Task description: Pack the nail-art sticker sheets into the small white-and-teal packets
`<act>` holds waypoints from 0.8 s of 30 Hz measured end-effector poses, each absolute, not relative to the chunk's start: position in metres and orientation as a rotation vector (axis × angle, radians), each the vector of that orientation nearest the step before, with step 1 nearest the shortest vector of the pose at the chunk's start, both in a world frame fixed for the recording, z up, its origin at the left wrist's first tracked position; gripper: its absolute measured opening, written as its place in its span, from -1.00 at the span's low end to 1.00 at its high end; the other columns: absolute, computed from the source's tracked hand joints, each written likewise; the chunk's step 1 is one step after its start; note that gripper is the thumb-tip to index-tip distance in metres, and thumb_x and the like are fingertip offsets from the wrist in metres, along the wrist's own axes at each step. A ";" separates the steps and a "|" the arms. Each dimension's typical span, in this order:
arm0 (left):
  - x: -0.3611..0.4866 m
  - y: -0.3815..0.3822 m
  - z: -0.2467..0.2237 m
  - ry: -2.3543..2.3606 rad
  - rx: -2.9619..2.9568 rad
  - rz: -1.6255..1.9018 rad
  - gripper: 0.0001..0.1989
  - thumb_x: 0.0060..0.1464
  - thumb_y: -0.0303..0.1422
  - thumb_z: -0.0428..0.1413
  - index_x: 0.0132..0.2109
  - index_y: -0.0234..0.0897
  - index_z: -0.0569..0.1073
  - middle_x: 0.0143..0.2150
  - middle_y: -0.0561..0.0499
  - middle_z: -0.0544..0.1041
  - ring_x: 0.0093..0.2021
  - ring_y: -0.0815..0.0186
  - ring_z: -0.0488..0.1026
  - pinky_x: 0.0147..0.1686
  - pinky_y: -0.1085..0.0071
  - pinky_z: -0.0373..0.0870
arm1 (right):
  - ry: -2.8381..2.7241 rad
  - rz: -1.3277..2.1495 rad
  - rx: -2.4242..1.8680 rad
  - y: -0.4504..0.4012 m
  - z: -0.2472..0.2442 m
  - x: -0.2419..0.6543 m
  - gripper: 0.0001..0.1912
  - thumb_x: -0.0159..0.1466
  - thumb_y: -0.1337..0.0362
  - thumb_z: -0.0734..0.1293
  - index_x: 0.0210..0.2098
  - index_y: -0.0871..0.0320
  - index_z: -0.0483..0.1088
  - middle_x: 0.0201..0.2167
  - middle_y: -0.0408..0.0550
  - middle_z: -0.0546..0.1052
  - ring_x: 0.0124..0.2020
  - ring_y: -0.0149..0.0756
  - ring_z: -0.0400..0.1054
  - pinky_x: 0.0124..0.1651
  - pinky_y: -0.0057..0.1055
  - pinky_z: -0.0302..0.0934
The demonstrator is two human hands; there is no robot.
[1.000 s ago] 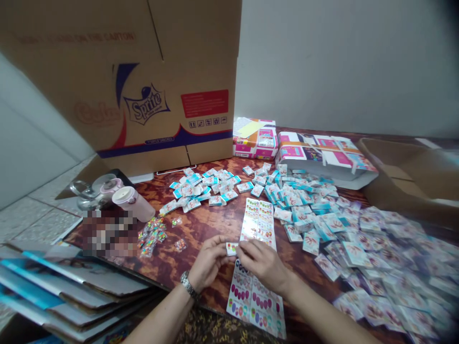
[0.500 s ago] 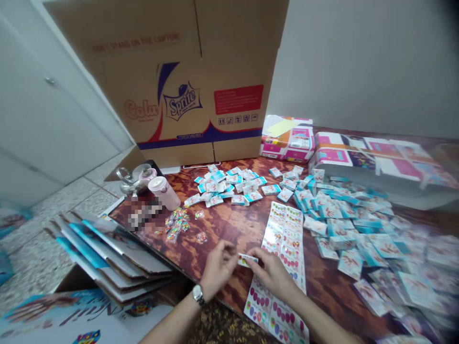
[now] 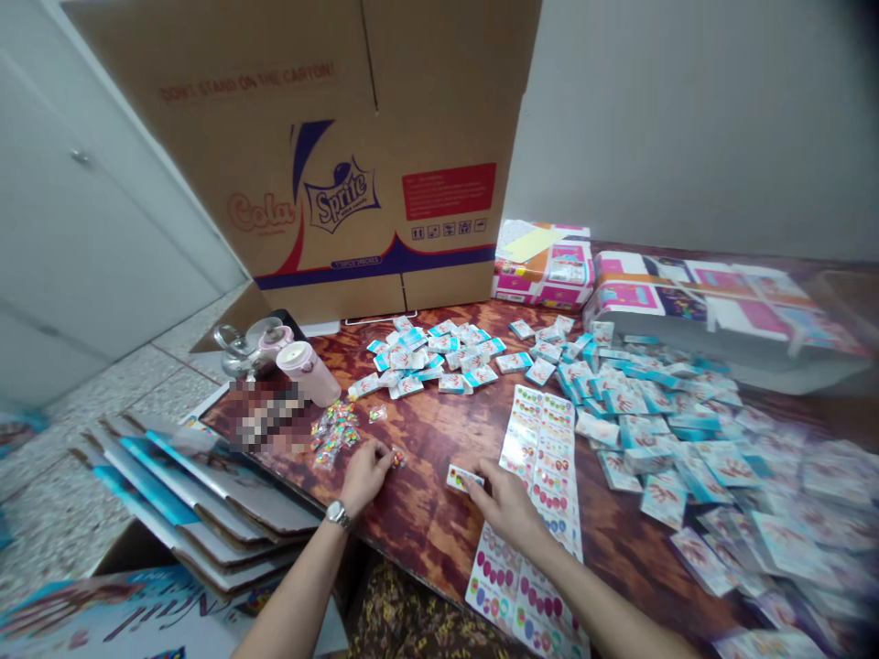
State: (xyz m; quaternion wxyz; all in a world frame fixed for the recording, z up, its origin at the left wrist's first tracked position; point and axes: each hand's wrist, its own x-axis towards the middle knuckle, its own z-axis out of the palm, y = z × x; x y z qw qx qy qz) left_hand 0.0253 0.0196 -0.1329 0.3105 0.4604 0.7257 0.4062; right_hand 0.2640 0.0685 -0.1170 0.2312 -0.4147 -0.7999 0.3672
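My right hand (image 3: 506, 499) grips a small white piece with coloured oval prints (image 3: 459, 477) between thumb and fingers, just above the table. Left of it, my left hand (image 3: 367, 474) is low over the tabletop, its fingertips closed on a small clear packet of bright candies (image 3: 398, 459). Just beyond that hand lies a pile of similar candy packets (image 3: 334, 430), with a single packet (image 3: 377, 415) apart from it. A long sheet of coloured nail stickers (image 3: 539, 458) lies flat, partly under my right forearm.
Small white-and-blue boxes lie in a heap (image 3: 432, 357) at the back and a larger heap (image 3: 659, 412) on the right. A big carton (image 3: 343, 183) stands behind. Pink bottle (image 3: 309, 373) and metal pot (image 3: 237, 352) stand left. Folded cardboard (image 3: 206, 485) leans by the table's left edge.
My left hand has left the small printed piece and moved left and up to the candy packet, which now shows at its fingertips. My right hand still holds the piece.
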 end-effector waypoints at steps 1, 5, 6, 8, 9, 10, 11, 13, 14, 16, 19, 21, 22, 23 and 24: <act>0.034 0.019 -0.129 1.872 1.194 1.087 -0.77 -0.04 -0.22 0.08 -0.52 -0.26 0.32 -0.53 0.04 0.37 -0.46 0.31 0.31 -0.37 0.39 0.23 | -2.174 1.003 -1.179 0.069 -0.118 0.262 -0.75 0.26 0.16 0.15 -0.46 0.13 0.31 -0.51 -0.13 0.44 -0.48 -0.32 0.31 -0.45 -0.46 0.09; 0.075 0.016 -0.115 1.683 1.126 1.172 -0.72 0.06 -0.14 0.00 -0.42 -0.28 0.30 -0.39 0.03 0.43 -0.32 0.31 0.38 -0.29 0.43 0.27 | -2.065 1.070 -1.254 0.070 -0.115 0.256 -0.75 0.24 0.15 0.16 -0.44 0.13 0.36 -0.52 -0.15 0.46 -0.51 -0.34 0.31 -0.46 -0.47 0.11; 0.084 0.016 -0.113 1.616 1.102 1.206 -0.73 0.06 -0.15 0.01 -0.41 -0.28 0.30 -0.37 0.03 0.44 -0.27 0.31 0.38 -0.26 0.43 0.27 | -2.042 1.109 -1.243 0.071 -0.114 0.255 -0.75 0.24 0.15 0.17 -0.42 0.14 0.37 -0.51 -0.16 0.47 -0.50 -0.34 0.32 -0.45 -0.47 0.12; 0.099 0.017 -0.112 1.549 1.080 1.228 -0.74 0.06 -0.16 0.02 -0.41 -0.28 0.30 -0.40 0.05 0.44 -0.31 0.32 0.39 -0.29 0.44 0.27 | -2.001 1.193 -1.208 0.071 -0.110 0.253 -0.77 0.23 0.16 0.19 -0.37 0.14 0.40 -0.48 -0.16 0.49 -0.47 -0.34 0.34 -0.42 -0.48 0.15; 0.105 0.019 -0.112 1.551 1.082 1.222 -0.74 0.07 -0.16 0.02 -0.41 -0.27 0.30 -0.44 0.06 0.42 -0.36 0.33 0.38 -0.33 0.45 0.26 | -1.979 1.232 -1.191 0.071 -0.109 0.254 -0.78 0.23 0.17 0.19 -0.35 0.14 0.41 -0.47 -0.15 0.49 -0.46 -0.34 0.34 -0.41 -0.48 0.17; 0.109 0.020 -0.113 1.580 1.096 1.207 -0.74 0.07 -0.17 0.02 -0.40 -0.27 0.29 -0.47 0.08 0.41 -0.41 0.35 0.37 -0.37 0.45 0.26 | -1.958 1.268 -1.174 0.071 -0.108 0.254 -0.78 0.23 0.17 0.20 -0.34 0.15 0.41 -0.46 -0.14 0.50 -0.44 -0.33 0.35 -0.39 -0.47 0.18; 0.113 0.022 -0.114 1.620 1.112 1.195 -0.75 0.08 -0.17 0.01 -0.40 -0.27 0.29 -0.50 0.09 0.39 -0.46 0.36 0.36 -0.40 0.45 0.25 | -1.934 1.302 -1.161 0.071 -0.107 0.255 -0.77 0.23 0.16 0.19 -0.34 0.15 0.41 -0.46 -0.14 0.50 -0.43 -0.33 0.35 -0.38 -0.47 0.19; 0.119 0.024 -0.117 1.700 1.144 1.196 -0.75 0.10 -0.17 -0.01 -0.40 -0.27 0.28 -0.53 0.10 0.37 -0.49 0.36 0.35 -0.42 0.45 0.24 | -1.882 1.379 -1.141 0.071 -0.108 0.258 -0.73 0.25 0.15 0.16 -0.32 0.16 0.42 -0.46 -0.14 0.49 -0.43 -0.33 0.35 -0.37 -0.45 0.21; 0.122 0.025 -0.118 1.738 1.157 1.206 -0.75 0.10 -0.17 -0.01 -0.40 -0.26 0.28 -0.53 0.10 0.37 -0.49 0.36 0.35 -0.42 0.45 0.24 | -1.856 1.415 -1.134 0.071 -0.108 0.258 -0.71 0.26 0.14 0.15 -0.31 0.16 0.41 -0.46 -0.14 0.49 -0.43 -0.33 0.35 -0.37 -0.45 0.22; 0.127 0.026 -0.121 1.788 1.188 1.223 -0.75 0.11 -0.18 -0.02 -0.40 -0.26 0.27 -0.51 0.09 0.37 -0.48 0.36 0.36 -0.42 0.45 0.25 | -1.814 1.449 -1.143 0.072 -0.109 0.260 -0.70 0.26 0.11 0.15 -0.28 0.16 0.40 -0.45 -0.14 0.48 -0.44 -0.34 0.34 -0.37 -0.45 0.22; 0.131 0.032 -0.123 1.787 1.339 1.166 -0.77 0.16 -0.20 -0.08 -0.36 -0.26 0.27 -0.48 0.08 0.39 -0.47 0.37 0.38 -0.45 0.48 0.28 | -1.771 1.361 -1.198 0.077 -0.109 0.264 -0.72 0.23 0.10 0.20 -0.32 0.17 0.40 -0.45 -0.13 0.48 -0.43 -0.33 0.33 -0.36 -0.46 0.20; 0.128 0.044 -0.123 1.837 1.624 1.028 -0.78 0.20 -0.25 -0.14 -0.31 -0.27 0.29 -0.44 0.07 0.41 -0.45 0.39 0.39 -0.45 0.51 0.30 | -1.755 1.283 -1.225 0.081 -0.109 0.268 -0.72 0.23 0.10 0.20 -0.37 0.18 0.39 -0.46 -0.13 0.47 -0.45 -0.34 0.30 -0.38 -0.47 0.18; 0.125 0.054 -0.123 1.884 1.788 0.942 -0.78 0.21 -0.28 -0.16 -0.28 -0.27 0.30 -0.41 0.05 0.43 -0.41 0.38 0.40 -0.42 0.50 0.31 | -1.754 1.249 -1.235 0.084 -0.108 0.271 -0.72 0.23 0.09 0.20 -0.38 0.18 0.39 -0.48 -0.13 0.46 -0.47 -0.35 0.29 -0.40 -0.48 0.16; 0.120 0.067 -0.122 1.963 1.976 0.829 -0.78 0.22 -0.31 -0.18 -0.23 -0.27 0.31 -0.35 0.02 0.45 -0.35 0.37 0.40 -0.36 0.49 0.32 | -1.754 1.221 -1.246 0.086 -0.108 0.275 -0.71 0.23 0.09 0.20 -0.38 0.17 0.39 -0.49 -0.14 0.45 -0.49 -0.36 0.27 -0.42 -0.48 0.14; 0.115 0.081 -0.122 2.008 2.063 0.775 -0.80 0.21 -0.33 -0.16 -0.19 -0.28 0.32 -0.29 -0.02 0.45 -0.28 0.33 0.40 -0.29 0.44 0.32 | -1.753 1.199 -1.259 0.089 -0.108 0.278 -0.71 0.23 0.08 0.20 -0.38 0.17 0.39 -0.50 -0.14 0.45 -0.50 -0.36 0.26 -0.44 -0.49 0.12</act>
